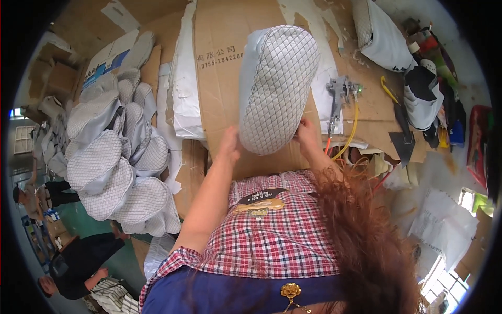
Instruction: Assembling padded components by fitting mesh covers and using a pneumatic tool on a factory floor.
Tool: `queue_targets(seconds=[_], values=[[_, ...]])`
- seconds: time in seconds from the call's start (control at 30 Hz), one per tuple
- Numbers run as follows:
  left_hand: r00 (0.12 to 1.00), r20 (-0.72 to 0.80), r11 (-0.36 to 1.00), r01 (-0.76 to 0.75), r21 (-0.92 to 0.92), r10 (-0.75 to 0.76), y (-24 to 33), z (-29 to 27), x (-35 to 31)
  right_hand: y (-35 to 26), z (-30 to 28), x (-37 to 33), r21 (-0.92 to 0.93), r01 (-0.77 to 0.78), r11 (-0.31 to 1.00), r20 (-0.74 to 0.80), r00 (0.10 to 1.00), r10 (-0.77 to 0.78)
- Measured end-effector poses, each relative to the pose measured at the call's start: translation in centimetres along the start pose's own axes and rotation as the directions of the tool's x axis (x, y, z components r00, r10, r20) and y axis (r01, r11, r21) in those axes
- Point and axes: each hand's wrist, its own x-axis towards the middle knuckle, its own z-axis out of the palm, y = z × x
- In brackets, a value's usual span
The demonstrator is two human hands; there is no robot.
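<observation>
A grey quilted piece, long, rounded and sole-shaped with a smooth pale side, stands out in front of me over the cardboard. My left hand grips its near left edge, the fingers partly hidden behind it. On the opposite side my right hand is closed on the near right edge. Under the piece lies a cardboard-covered work surface with printing on it. A metal spray gun with a yellow hose rests to the right of the piece.
A heap of similar quilted pieces rises at the left. Another pale piece lies at the far right, beside a yellow-handled tool and a white pouch with a dark opening. A person in black is at the lower left.
</observation>
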Motion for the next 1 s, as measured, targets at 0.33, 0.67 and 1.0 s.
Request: queue_targets(seconds=[0.33, 0.67, 1.0], values=[[0.906, -0.423, 1.0, 0.012, -0.016, -0.017, 0.3, 3.7, 2.3, -6.8, 2.8, 7.1, -0.42, 0.181, 0.889, 0.133, 0.982, -0.137], [0.872, -0.463, 0.767, 0.189, 0.613, 0.155, 5.0, 4.1, -0.8, -5.2, 1.9, 7.8, -0.5, 0.28, 0.82, 0.197, 0.958, -0.207], [0.66, 0.444, -0.539, -0.07, 0.839, 0.606, 9.2, 12.8, 7.4, -6.3, 1.8, 8.1, -0.608, 0.537, 0.585, 0.34, 0.842, -0.419]])
